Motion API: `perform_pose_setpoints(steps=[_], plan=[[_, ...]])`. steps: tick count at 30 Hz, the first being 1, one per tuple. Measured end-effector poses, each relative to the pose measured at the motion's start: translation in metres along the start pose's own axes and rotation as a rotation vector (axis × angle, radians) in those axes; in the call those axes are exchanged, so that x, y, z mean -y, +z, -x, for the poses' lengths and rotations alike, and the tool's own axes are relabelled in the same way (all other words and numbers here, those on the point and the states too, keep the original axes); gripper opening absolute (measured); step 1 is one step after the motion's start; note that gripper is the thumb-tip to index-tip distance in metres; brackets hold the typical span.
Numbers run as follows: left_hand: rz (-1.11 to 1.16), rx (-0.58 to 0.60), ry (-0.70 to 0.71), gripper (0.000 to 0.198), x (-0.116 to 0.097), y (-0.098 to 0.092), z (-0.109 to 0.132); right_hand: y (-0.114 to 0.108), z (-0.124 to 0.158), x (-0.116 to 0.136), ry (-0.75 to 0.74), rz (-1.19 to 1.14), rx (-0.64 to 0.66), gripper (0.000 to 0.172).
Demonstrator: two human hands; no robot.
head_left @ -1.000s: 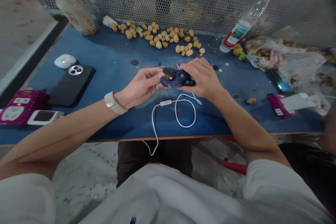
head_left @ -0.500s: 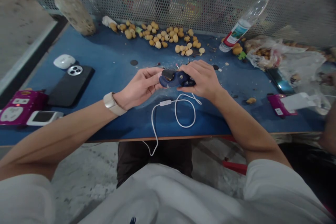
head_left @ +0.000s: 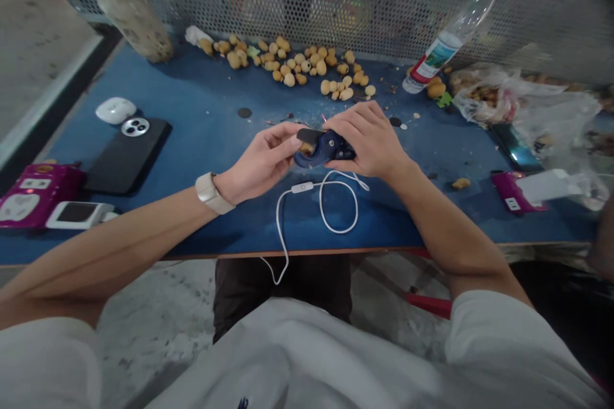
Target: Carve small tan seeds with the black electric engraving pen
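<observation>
My right hand [head_left: 367, 140] is wrapped round the handles of a dark blue pipe cutter [head_left: 322, 150], whose hooked jaw points left. Between its broad dark blade and the curved lower jaw sits a small yellow-brown gourd [head_left: 306, 148], partly hidden. My left hand [head_left: 261, 160], with a pale watch band on the wrist, pinches the gourd at the jaw's mouth. Both hands hover over the blue table [head_left: 230, 140]. Behind them lie many small tan gourds [head_left: 288, 67] in a loose row along the mesh.
A white cable [head_left: 302, 188] loops below my hands. At left are a black phone [head_left: 127, 160], a white case [head_left: 116, 110] and a purple socket block [head_left: 41, 188]. A red-capped bottle [head_left: 439, 54] and plastic bags [head_left: 518, 99] stand at right. Mesh [head_left: 297, 0] closes the back.
The cutter's jaws have opened wider, and more of the gourd shows between them. My left hand has shifted slightly; my right hand keeps its grip.
</observation>
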State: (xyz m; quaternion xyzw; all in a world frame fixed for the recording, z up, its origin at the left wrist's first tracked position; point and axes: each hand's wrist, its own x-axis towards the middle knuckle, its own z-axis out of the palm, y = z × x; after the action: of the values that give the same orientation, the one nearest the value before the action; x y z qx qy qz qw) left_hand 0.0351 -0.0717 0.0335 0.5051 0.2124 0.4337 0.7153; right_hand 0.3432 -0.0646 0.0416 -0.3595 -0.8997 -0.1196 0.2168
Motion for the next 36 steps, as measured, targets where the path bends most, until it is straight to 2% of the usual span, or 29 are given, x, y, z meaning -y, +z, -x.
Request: perform_pose_setpoints(steps=[4, 8, 14, 19, 28, 36], plan=[[-0.012, -0.039, 0.027, 0.051, 0.001, -0.002, 0.0, 0.004, 0.001, 0.002, 0.011, 0.0, -0.007, 0.112], [0.01, -0.06, -0.002, 0.04, 0.004, -0.006, 0.0, 0.004, 0.0, 0.001, 0.041, -0.005, -0.034, 0.109], [0.064, -0.009, -0.006, 0.039, 0.001, -0.009, -0.003, 0.005, 0.001, -0.001, 0.038, -0.018, -0.055, 0.111], [0.004, -0.033, -0.028, 0.044, -0.004, -0.009, -0.007, 0.006, 0.002, -0.001, 0.05, -0.01, -0.017, 0.106], [0.041, -0.006, 0.045, 0.038, -0.003, -0.011, -0.007, 0.005, 0.0, 0.0, 0.066, -0.004, -0.009, 0.104], [-0.002, -0.036, -0.07, 0.034, -0.001, -0.015, -0.01, 0.008, 0.002, -0.001, 0.085, -0.02, 0.016, 0.104]])
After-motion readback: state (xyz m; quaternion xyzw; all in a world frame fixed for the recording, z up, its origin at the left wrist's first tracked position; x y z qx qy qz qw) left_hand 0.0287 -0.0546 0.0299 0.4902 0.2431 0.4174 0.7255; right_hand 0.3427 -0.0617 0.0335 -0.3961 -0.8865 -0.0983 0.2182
